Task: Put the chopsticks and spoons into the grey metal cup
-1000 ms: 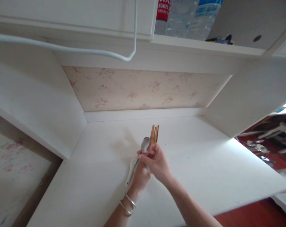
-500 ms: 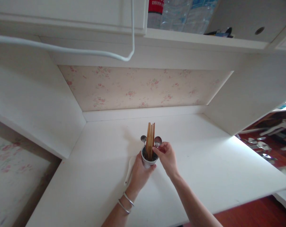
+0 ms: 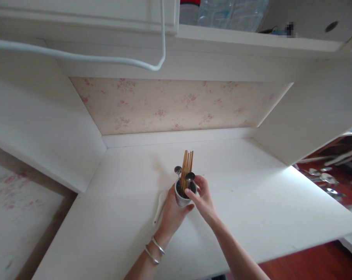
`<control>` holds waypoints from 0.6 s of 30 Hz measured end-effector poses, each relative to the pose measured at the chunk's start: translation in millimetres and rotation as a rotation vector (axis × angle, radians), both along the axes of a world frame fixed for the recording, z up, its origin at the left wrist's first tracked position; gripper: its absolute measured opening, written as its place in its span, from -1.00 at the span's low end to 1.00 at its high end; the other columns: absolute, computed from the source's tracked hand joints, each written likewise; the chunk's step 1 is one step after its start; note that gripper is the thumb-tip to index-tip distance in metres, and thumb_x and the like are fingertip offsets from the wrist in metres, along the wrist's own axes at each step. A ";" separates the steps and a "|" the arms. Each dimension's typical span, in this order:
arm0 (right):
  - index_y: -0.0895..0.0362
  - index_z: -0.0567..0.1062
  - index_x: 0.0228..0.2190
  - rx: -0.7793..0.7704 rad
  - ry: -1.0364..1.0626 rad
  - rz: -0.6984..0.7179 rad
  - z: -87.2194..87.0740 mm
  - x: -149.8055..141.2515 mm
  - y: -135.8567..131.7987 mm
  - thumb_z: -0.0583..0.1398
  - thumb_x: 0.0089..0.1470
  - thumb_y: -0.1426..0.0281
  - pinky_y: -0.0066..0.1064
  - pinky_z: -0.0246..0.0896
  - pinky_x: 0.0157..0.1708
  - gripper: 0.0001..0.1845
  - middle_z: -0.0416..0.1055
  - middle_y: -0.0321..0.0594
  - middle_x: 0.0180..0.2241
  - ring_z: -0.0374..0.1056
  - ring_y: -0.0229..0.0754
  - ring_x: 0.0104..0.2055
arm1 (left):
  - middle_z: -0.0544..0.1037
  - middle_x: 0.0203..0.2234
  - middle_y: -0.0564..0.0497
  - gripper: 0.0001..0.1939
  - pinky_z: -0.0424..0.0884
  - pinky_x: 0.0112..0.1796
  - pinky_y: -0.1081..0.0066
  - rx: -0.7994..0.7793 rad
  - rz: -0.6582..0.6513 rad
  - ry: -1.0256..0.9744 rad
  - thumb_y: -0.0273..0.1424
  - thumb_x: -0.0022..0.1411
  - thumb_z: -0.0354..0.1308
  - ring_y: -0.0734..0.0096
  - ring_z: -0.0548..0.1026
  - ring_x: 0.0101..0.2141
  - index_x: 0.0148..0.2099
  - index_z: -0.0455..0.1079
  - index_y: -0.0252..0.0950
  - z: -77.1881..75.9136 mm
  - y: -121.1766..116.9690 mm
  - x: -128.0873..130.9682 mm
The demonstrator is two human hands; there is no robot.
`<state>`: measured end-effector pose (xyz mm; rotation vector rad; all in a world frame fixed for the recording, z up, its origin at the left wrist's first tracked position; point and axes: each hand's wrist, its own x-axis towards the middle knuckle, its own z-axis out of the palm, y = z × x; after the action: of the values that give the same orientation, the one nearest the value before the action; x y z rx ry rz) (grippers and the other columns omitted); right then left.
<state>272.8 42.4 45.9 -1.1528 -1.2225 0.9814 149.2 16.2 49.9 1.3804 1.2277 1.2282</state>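
My left hand (image 3: 174, 214) is wrapped around a small whitish cup (image 3: 182, 202) from the near left side. Several wooden chopsticks (image 3: 185, 165) stand in the cup, bunched together and leaning slightly. One metal spoon (image 3: 178, 170) sticks up on their left, bowl upward. At the cup's right rim, my right hand (image 3: 204, 198) has its thumb and fingers closed around a second metal spoon (image 3: 190, 176), whose dark bowl shows above the fingers. The handle of that spoon is mostly hidden. Beside my left hand, a white spoon (image 3: 159, 210) lies on the table, partly covered.
The white tabletop (image 3: 251, 194) runs between side panels, with a floral wall behind. A white cable (image 3: 106, 59) hangs across the upper left. Plastic bottles (image 3: 222, 15) stand on the shelf above. Blurred shiny utensils (image 3: 324, 179) appear beyond the right edge.
The right spoon's bowl has shifted left toward the chopsticks and turned, and my right thumb has moved lower at the cup's mouth. My left hand keeps its hold on the cup.
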 end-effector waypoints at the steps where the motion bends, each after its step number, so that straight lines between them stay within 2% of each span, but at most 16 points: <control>1: -0.05 0.23 0.01 0.000 -0.004 0.052 -1.7 1.0 -2.2 0.36 -0.13 0.23 -0.07 0.13 0.10 -0.32 0.26 -0.17 0.06 0.20 0.00 0.13 | 0.39 0.06 -0.06 -0.22 0.28 0.05 0.16 0.013 0.001 0.037 -0.48 -0.04 0.30 0.15 0.37 0.05 0.22 0.12 -0.12 1.2 -3.2 -0.1; 3: -0.08 0.13 0.11 -0.022 -0.004 0.139 -5.5 2.6 -5.9 0.38 -0.16 0.24 -0.02 0.03 0.16 -0.16 0.18 -0.16 0.16 0.14 0.03 0.19 | 0.35 0.10 -0.08 -0.19 0.27 0.07 0.14 0.036 0.023 0.126 -0.46 -0.04 0.32 0.11 0.33 0.09 0.24 0.09 -0.12 -0.6 -11.9 -3.2; 5: -0.10 0.07 0.16 -0.053 0.011 0.193 -10.4 3.3 -7.6 0.40 -0.19 0.26 0.02 -0.01 0.19 -0.06 0.19 -0.16 0.17 0.13 0.05 0.19 | 0.30 0.14 -0.12 -0.20 0.26 0.08 0.10 0.057 0.066 0.228 -0.43 -0.02 0.31 0.07 0.29 0.12 0.25 0.06 -0.14 -6.3 -22.1 -11.6; 8: -0.09 0.06 0.16 -0.050 0.040 0.228 -19.6 2.4 -5.6 0.42 -0.22 0.29 0.04 -0.01 0.18 -0.02 0.26 -0.15 0.13 0.17 0.07 0.18 | 0.33 0.09 -0.14 -0.39 0.31 0.04 0.09 0.088 0.130 0.434 -0.39 0.11 0.20 0.11 0.34 0.08 0.20 0.12 -0.17 -13.6 -33.2 -34.2; 10: -0.09 0.12 0.14 -0.030 0.024 0.214 -25.9 1.0 -3.1 0.43 -0.24 0.30 0.05 0.01 0.17 -0.05 0.29 -0.14 0.10 0.20 0.10 0.15 | 0.39 0.00 -0.13 -0.54 0.32 0.01 0.08 0.118 0.162 0.602 -0.39 0.19 0.12 0.13 0.38 0.00 0.14 0.19 -0.20 -14.6 -34.5 -52.2; 13: -0.07 0.18 0.10 -0.021 -0.047 0.135 -32.1 -2.1 -1.7 0.44 -0.29 0.31 0.08 0.03 0.15 -0.08 0.33 -0.13 0.07 0.22 0.14 0.12 | 0.44 -0.12 -0.12 -0.61 0.32 -0.05 0.09 0.108 0.179 0.840 -0.40 0.18 0.10 0.12 0.41 -0.09 0.08 0.25 -0.25 -13.8 -29.5 -74.3; 18: -0.04 0.25 0.05 -0.022 -0.144 0.018 -30.9 -8.4 -7.3 0.43 -0.33 0.31 0.05 0.09 0.10 -0.13 0.34 -0.15 0.01 0.24 0.13 0.08 | 0.49 -0.31 -0.08 -0.85 0.34 -0.24 0.33 -0.066 0.051 0.992 -0.39 0.21 0.03 0.24 0.47 -0.29 -0.18 0.38 -0.26 -12.0 -17.8 -88.2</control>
<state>264.4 35.2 14.9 -1.2489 -1.3416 0.9399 61.0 -1.5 37.9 1.9962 1.9319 0.4726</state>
